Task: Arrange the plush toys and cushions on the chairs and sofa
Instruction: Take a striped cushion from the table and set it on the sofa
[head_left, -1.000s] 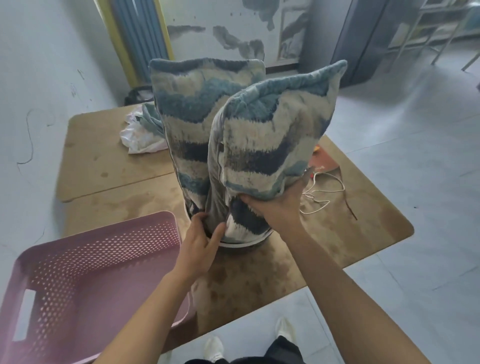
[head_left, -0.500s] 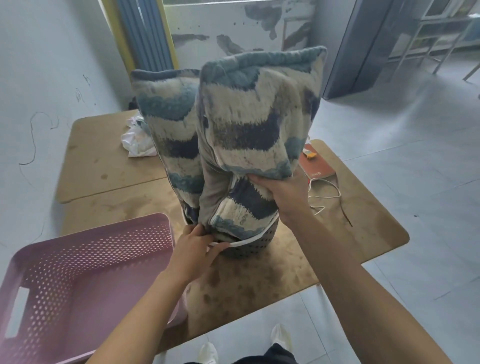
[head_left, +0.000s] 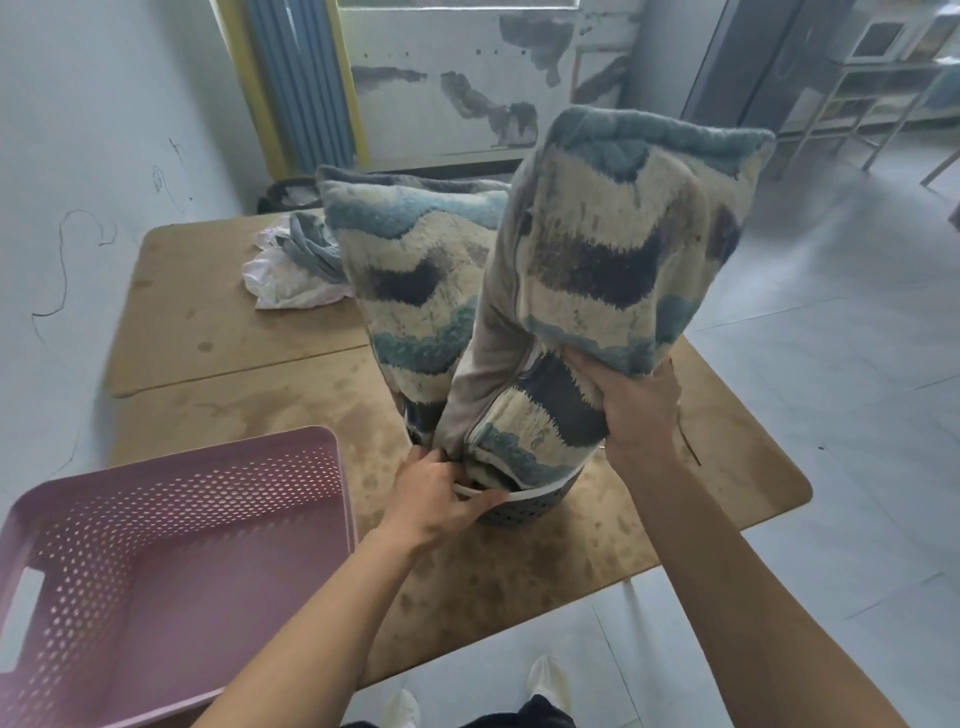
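Here, from the head view, the right hand (head_left: 636, 410) is clenched into the lower half of a wavy blue-and-cream cushion (head_left: 613, 249). Its foot sits in a dark round basket (head_left: 524, 506), whose rim the left hand (head_left: 439, 499) pinches shut. A second cushion (head_left: 415, 291) stands just beyond the left hand. Both look soft, light and bulky, so a deep grab at mid-body should hold. No legible writing.

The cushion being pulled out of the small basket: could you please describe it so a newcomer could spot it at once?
On the brown table, right of the pink crate, stands a small dark perforated basket holding two upright blue-and-cream cushions. The wanted cushion is the nearer, right-hand one, gripped by the right hand; unlike its neighbour, it rises higher and is squeezed at the waist.
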